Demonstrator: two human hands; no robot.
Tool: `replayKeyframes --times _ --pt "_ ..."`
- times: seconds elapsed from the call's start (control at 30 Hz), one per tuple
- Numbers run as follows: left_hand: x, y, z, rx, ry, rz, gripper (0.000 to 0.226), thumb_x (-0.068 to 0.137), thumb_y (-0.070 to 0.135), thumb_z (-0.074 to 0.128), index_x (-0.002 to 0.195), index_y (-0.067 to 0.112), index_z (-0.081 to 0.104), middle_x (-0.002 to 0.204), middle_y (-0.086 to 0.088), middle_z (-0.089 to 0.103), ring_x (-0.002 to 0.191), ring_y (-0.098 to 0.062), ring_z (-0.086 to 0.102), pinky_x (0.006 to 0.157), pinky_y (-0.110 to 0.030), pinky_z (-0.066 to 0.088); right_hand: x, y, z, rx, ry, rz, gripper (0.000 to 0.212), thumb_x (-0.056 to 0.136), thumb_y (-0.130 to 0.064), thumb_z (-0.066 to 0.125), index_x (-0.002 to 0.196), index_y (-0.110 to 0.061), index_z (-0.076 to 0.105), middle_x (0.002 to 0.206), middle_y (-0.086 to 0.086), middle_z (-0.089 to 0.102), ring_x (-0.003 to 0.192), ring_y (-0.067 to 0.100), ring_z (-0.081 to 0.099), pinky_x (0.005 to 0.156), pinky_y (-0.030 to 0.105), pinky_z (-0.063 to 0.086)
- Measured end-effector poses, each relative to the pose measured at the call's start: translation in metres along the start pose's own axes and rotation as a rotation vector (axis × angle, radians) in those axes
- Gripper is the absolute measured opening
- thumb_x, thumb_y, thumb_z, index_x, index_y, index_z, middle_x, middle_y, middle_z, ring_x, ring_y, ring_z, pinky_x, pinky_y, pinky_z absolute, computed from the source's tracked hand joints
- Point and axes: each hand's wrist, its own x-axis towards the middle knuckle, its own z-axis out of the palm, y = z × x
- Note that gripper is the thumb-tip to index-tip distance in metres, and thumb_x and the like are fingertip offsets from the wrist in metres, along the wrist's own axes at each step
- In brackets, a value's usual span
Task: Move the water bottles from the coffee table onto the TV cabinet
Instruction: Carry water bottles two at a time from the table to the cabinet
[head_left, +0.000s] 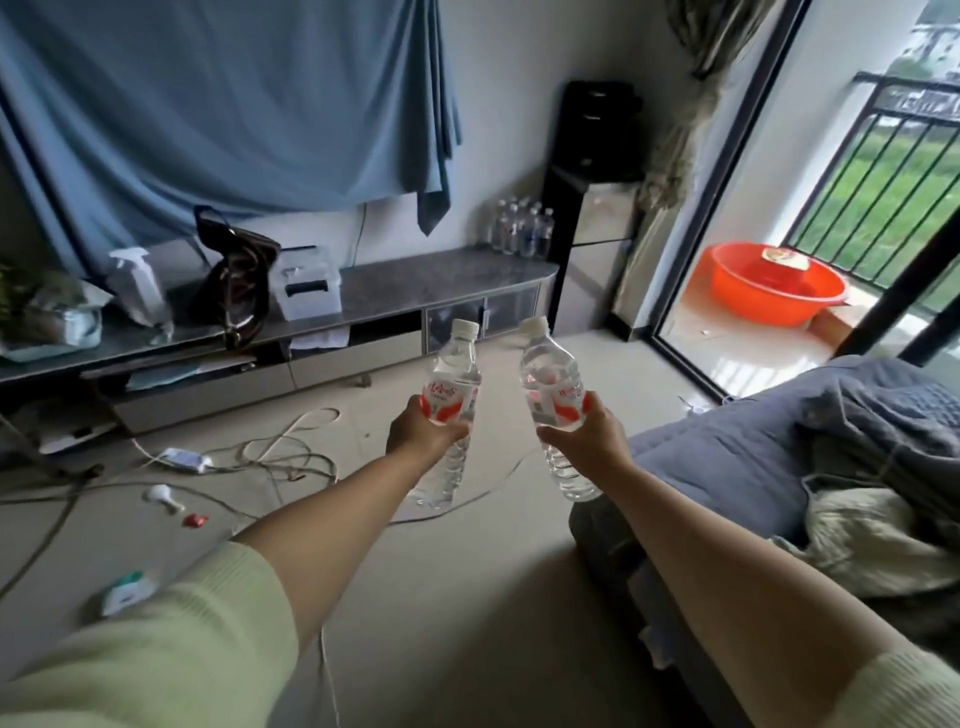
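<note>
My left hand (423, 431) grips a clear water bottle (454, 364) with a white cap and red label, held upright in the air. My right hand (589, 434) grips a second, matching water bottle (548, 369), tilted slightly left. Both arms stretch forward over the floor, toward the grey TV cabinet (415, 278) along the far wall. Several more water bottles (522, 228) stand grouped at the cabinet's right end. The coffee table is not in view.
On the cabinet sit a brown handbag (236, 283), a clear storage box (306, 283) and a spray bottle (137, 286). Cables and a power strip (184, 460) litter the floor. A sofa with a blue blanket (810, 447) is at the right; a black appliance (597, 130) stands beyond the cabinet.
</note>
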Motion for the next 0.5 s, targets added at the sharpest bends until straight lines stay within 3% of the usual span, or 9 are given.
replayKeyframes --times 0.23,0.4,0.5 --pt "0.056 0.037 0.053 0.025 -0.067 -0.006 0.058 0.069 0.041 0.078 0.118 0.020 0.056 0.110 0.001 0.067 0.101 -0.024 0.063 0.085 -0.029 0.047 0.067 0.029 -0.014 0.052 0.006 0.066 0.053 0.073 -0.037 0.078 0.113 -0.015 0.051 0.110 0.007 0.066 0.097 0.027 0.062 0.084 0.038 0.050" --pt "0.129 0.055 0.071 0.035 -0.112 -0.029 0.066 0.054 0.052 0.074 0.113 0.027 0.059 0.105 0.004 0.070 0.094 -0.019 0.066 0.090 -0.035 0.053 0.138 0.029 -0.004 0.079 0.009 0.100 0.052 0.074 -0.035 0.078 0.113 -0.015 0.052 0.112 0.007 0.066 0.098 0.026 0.061 0.082 0.034 0.048" --pt "0.182 0.074 0.072 0.041 -0.126 -0.005 0.059 0.063 0.044 0.077 0.116 0.025 0.058 0.108 0.003 0.069 0.096 -0.020 0.065 0.083 -0.029 0.049 0.190 0.020 0.005 0.106 0.029 0.110 0.051 0.075 -0.033 0.078 0.115 -0.014 0.052 0.112 0.006 0.065 0.097 0.024 0.060 0.079 0.030 0.045"
